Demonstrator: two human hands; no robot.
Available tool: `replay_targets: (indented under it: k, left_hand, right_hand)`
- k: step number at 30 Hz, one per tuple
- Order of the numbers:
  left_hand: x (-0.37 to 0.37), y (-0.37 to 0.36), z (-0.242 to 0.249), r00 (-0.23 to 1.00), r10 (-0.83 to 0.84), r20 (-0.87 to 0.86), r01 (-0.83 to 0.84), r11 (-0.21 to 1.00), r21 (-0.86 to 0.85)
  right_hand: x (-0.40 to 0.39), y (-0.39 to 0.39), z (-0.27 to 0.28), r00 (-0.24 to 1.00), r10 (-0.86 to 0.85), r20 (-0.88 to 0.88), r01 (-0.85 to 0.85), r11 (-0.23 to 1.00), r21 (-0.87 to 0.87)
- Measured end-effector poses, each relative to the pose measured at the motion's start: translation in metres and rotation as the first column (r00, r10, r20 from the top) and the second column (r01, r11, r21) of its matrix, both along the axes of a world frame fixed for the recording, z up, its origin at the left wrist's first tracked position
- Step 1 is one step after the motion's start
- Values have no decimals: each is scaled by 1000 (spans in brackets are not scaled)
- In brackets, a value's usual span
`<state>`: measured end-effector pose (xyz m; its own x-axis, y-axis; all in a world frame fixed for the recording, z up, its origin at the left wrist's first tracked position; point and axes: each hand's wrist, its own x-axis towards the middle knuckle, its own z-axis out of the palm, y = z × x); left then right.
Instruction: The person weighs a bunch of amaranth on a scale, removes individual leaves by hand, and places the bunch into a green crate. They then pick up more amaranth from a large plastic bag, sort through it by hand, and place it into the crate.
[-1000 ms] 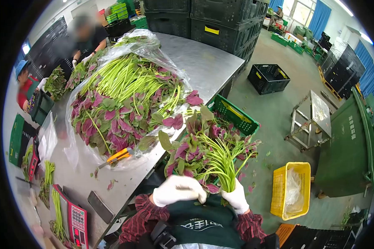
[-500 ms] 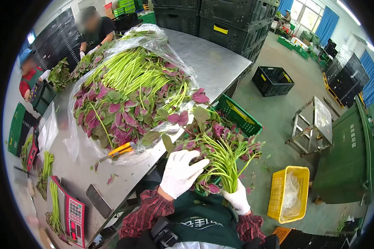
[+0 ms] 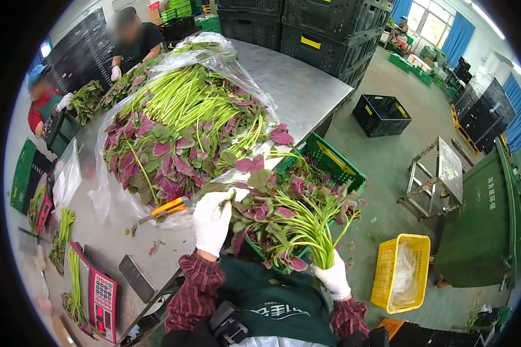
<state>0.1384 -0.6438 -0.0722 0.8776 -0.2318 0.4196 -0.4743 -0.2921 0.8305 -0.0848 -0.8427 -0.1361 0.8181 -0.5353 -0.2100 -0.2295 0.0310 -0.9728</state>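
In my gloved right hand [image 3: 333,279] is a bunch of red-and-green amaranth [image 3: 315,231], gripped round the lower stems, its purple-green leaves fanning up and left. My gloved left hand [image 3: 212,222] is at the bunch's left side, fingers pinched together at an amaranth leaf [image 3: 240,195]. Below and behind the bunch stands a green crate [image 3: 336,165] with leaves in it, partly hidden. To the left, a large pile of amaranth [image 3: 179,121] lies in clear plastic on the metal table. An orange-handled knife [image 3: 171,208] rests by the pile's near edge.
A red scale [image 3: 102,289] bearing stems and a dark phone-like slab [image 3: 138,277] are on the table. Two people work across the table. A yellow basket [image 3: 382,283], black crate [image 3: 382,115], metal stand [image 3: 440,173] and green bin [image 3: 480,220] stand at right.
My left hand has moved left and up, away from the middle of the bunch, to the leaves at its left. The right hand keeps its grip on the stems.
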Motion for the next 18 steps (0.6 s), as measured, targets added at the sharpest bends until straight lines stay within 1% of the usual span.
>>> replay_targets:
  k: [1,2,4,5,6,8,9,10,12,14,16,18]
  left_hand:
    - [-2,0,4,998,-5,69,2,999,42]
    - [-4,-1,6,998,-4,68,1,999,43]
    - [-9,-3,8,964,40,261,-69,992,106]
    - [-8,-3,4,981,40,191,-42,999,6]
    - [-9,-2,5,981,39,190,-41,999,5]
    - [-12,0,8,962,108,251,-102,994,-38]
    - [-16,-1,10,966,87,244,-77,996,-54]
    - [-21,-4,17,956,-4,294,11,1000,-20]
    - [-27,-12,29,876,-243,416,178,966,189]
    - [-32,-22,16,819,-351,453,226,924,307]
    - [-37,-30,8,838,-381,390,237,899,369]
    - [-40,-39,10,807,-397,437,231,893,386]
  right_hand:
    - [0,0,1,1000,-13,-3,13,1000,-1]
    - [0,0,0,1000,-12,-4,12,1000,0]
    - [-1,-1,-2,999,-32,27,31,999,6]
    - [-1,-2,-2,999,-32,26,32,999,5]
    - [-2,-2,-2,999,-36,18,37,999,-24]
    - [-3,-3,1,999,-41,9,42,998,-55]
    - [-2,-3,4,999,-49,5,49,998,-43]
    - [-2,-2,6,998,-55,0,55,998,-30]
    - [-1,-1,8,999,-50,-2,50,999,-16]
    - [0,-1,11,999,-49,-2,49,999,-4]
    - [0,1,15,999,-39,-11,39,999,13]
    - [-2,0,13,1000,-27,1,27,1000,4]
